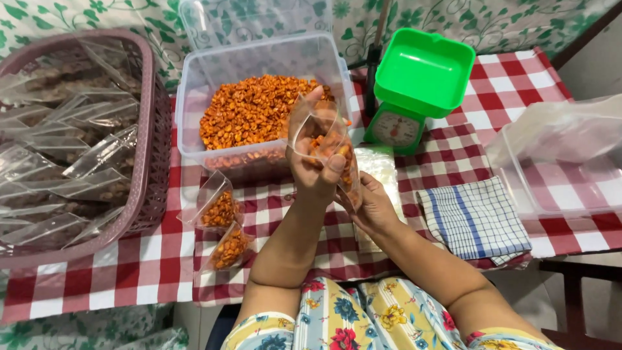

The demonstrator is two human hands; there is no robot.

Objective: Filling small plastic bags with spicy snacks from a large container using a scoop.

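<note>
Head view shows you mid-way through bagging: your left hand (315, 170) holds a small clear bag (332, 150) upright, fingers and thumb closed around it, with orange-brown snack pieces already sitting in its lower part. Your right hand (371, 206) is at about 4 o'clock from the left one, tucked under and behind the bag's lower edge; its fingers curl toward the bag, but you cannot tell how firmly they grip because the bag and your left hand hide the tips. Judging from what lies on the table, two filled bags (222, 228) already rest flat on the red checked cloth (453, 152) at 8 o'clock from your hands, just beside the mauve basket (154, 129), which holds many more packed bags of a darker snack. Much is left, by the look of it: the clear tub (194, 84) at 11 o'clock from the bag is still well stocked with the orange snack. At 1 o'clock stands the green kitchen scale (414, 84), its pan bare. A stack of unused clear bags (379, 165) lies just right of your hands, a blue checked towel (476, 217) sits at 3 o'clock, and an empty clear container (557, 162) is beyond it. Both forearms rise from your lap, left wrist bent upward, right forearm angled in from 5 o'clock.
</note>
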